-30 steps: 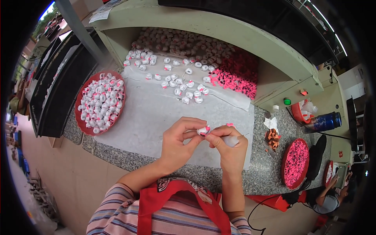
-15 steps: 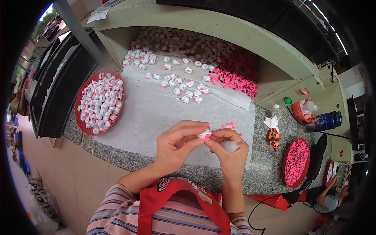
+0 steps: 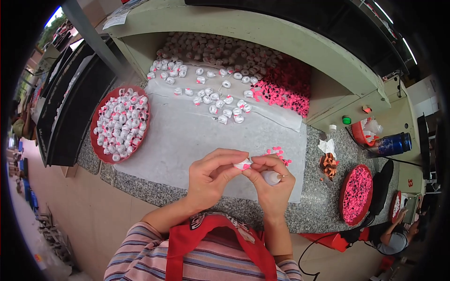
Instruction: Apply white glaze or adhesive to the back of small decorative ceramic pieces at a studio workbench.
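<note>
A small white rounded piece with pink on its lower side (image 3: 243,165) is pinched between the thumbs and fingers of both hands above the white sheet (image 3: 183,140). My left hand (image 3: 208,178) is closed on its left side. My right hand (image 3: 274,187) meets it from the other side with thumb and index finger, and also keeps a small translucent bottle with a thin tip (image 3: 271,177) tucked in its fingers. Just beyond the right hand lie several loose pink bits (image 3: 277,153). Fingertips cover part of the white piece.
At left stands a red bowl of white pieces (image 3: 99,150). Loose white pieces (image 3: 220,100) and a heap of pink bits (image 3: 281,98) lie below the pale green shelf (image 3: 243,25). Rightward are orange scraps (image 3: 329,166), a red bowl of pink bits (image 3: 368,206), a blue bottle (image 3: 393,144) and another person (image 3: 396,239).
The white piece has turned in my fingers, so its pink part shows differently. My right hand has shifted slightly, and the bottle's tip now points right. More loose pink bits show behind it.
</note>
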`<state>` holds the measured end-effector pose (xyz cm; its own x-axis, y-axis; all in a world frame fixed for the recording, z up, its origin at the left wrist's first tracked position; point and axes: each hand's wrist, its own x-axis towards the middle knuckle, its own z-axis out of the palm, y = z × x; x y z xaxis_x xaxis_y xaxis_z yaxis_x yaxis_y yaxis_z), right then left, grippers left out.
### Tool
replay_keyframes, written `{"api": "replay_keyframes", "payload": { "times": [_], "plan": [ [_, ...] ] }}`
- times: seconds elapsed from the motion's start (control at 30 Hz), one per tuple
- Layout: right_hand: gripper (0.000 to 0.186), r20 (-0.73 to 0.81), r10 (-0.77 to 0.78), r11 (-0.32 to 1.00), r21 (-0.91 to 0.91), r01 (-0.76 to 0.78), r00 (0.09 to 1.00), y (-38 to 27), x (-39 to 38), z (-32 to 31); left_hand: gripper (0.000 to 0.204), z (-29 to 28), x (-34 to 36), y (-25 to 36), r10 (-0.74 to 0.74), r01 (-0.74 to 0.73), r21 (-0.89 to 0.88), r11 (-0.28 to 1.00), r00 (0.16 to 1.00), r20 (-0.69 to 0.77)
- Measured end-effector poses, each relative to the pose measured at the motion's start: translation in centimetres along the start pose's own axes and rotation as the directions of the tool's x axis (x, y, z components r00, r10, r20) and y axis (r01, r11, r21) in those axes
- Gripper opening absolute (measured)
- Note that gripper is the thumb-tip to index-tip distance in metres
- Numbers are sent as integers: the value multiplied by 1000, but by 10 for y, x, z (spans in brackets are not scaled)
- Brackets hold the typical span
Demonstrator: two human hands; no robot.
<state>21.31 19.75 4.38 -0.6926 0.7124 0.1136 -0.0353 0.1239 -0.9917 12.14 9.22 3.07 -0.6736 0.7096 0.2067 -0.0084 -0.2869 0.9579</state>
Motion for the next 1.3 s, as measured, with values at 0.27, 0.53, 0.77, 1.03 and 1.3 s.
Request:
{"api": "replay_keyframes", "payload": {
  "times": [0.27, 0.53, 0.77, 1.03, 1.3],
  "plan": [
    [17, 104, 50, 991, 116, -62, 993, 27, 2, 17, 23, -16, -4, -8, -163, 150, -132, 980, 982, -96],
    [11, 240, -78, 995, 82, 60, 968, 40, 13, 61, 23, -65, -16, -12, -309, 266, -211, 941, 929, -202],
    [19, 215, 101, 991, 65, -118, 971, 41, 13, 61, 20, -194, 9, -2, 558, 145, 806, 574, 651, -515],
    [34, 126, 118, 990, -97, -106, 985, 32, 4, 40, 27, -122, 88, -62, 544, -114, 973, 201, 839, -14],
    [39, -8, 13, 1000, 5, -13, 1000, 33, 0, -6, 32, -86, 84, -49, -88, 200, 597, 777, 973, -212]
  ]
}}
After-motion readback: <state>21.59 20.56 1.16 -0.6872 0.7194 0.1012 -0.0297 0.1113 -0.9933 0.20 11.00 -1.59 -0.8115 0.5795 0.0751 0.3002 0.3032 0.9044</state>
